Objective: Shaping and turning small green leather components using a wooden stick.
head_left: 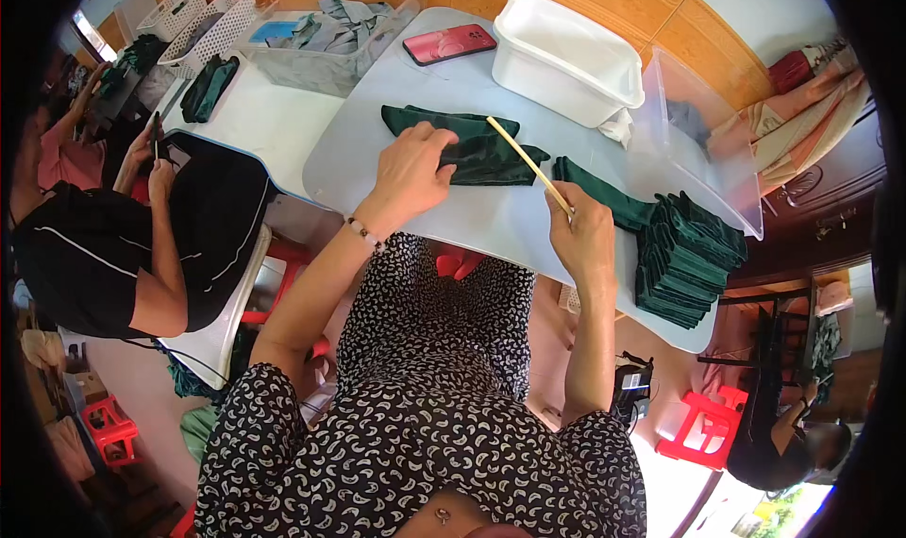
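On the grey-white table in front of me lies a dark green piece of cloth, with folded layers and a satiny sheen. My left hand is over its left end, thumb and fingers apart, holding nothing that I can see. In my right hand is a thin pale wooden stick, gripped near its lower end. The stick slants up and left across the right part of the cloth. Beside my right hand, a folded green strip leads to a tall stack of green cloth pieces.
Behind the cloth are a phone, a white tub and a clear plastic bin. Another clear bin at the left holds grey-green cloth. A person in black sits close on my left. Red stools stand on the floor.
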`<state>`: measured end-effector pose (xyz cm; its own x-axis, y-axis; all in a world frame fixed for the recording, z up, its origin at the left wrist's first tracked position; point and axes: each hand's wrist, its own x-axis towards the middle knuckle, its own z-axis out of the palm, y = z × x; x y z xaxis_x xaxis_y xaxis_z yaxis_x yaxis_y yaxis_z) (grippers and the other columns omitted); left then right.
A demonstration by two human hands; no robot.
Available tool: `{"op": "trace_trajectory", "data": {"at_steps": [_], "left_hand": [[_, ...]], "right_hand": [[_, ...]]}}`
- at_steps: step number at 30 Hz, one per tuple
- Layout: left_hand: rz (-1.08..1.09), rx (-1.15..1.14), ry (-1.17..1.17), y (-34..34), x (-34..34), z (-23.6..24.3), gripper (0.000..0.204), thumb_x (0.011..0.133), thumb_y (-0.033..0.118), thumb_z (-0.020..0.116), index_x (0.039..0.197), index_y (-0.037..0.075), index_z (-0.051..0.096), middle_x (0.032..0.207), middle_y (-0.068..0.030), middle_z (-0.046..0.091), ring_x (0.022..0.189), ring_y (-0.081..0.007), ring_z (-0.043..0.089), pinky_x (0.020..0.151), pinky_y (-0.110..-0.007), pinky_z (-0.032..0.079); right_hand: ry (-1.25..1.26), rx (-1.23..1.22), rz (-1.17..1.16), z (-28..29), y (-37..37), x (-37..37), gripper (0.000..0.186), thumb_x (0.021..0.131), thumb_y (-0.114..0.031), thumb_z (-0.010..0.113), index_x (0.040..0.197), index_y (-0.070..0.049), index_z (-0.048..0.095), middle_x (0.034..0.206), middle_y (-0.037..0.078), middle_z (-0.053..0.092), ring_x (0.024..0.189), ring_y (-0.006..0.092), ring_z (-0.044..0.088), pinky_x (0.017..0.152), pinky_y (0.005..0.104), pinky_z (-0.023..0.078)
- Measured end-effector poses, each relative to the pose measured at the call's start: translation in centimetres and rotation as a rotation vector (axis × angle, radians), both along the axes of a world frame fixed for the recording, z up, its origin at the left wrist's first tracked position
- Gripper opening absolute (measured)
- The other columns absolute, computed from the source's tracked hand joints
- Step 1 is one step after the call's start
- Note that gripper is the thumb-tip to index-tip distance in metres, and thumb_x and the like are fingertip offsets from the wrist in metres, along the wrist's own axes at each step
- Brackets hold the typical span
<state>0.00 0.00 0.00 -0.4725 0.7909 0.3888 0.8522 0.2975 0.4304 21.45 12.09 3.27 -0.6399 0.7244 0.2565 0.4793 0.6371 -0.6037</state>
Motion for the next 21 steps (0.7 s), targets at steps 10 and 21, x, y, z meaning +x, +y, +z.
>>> {"op": "trace_trajectory", "data": {"at_steps": [10, 21], "left_hand": [[-0.048, 0.054, 0.015, 1.1, -1.8, 0.4, 0.016, 0.078, 0.014, 0.068, 0.092, 0.007, 0.07, 0.089, -0.0072, 0.062, 0.083, -0.0263, 0.059, 0.068, -0.039, 0.049], [-0.165, 0.096, 0.036, 1.0, -2.5, -0.5, 0.02, 0.082, 0.016, 0.066, 0.1, 0.006, 0.069, 0.082, -0.0114, 0.063, 0.081, -0.0311, 0.061, 0.074, -0.039, 0.05]], "right_hand": [[0.06, -0.121, -0.07, -0.9, -1.2, 2.7, 0.016, 0.088, -0.016, 0.061, 0.094, -0.003, 0.068, 0.068, 0.016, 0.063, 0.057, 0.0295, 0.059, 0.057, 0.0361, 0.045], [0.113, -0.226, -0.052, -2.3, -2.4, 3.1, 0.02, 0.09, -0.018, 0.061, 0.094, 0.0, 0.068, 0.068, 0.012, 0.066, 0.051, 0.0176, 0.054, 0.052, 0.0309, 0.043]]}}
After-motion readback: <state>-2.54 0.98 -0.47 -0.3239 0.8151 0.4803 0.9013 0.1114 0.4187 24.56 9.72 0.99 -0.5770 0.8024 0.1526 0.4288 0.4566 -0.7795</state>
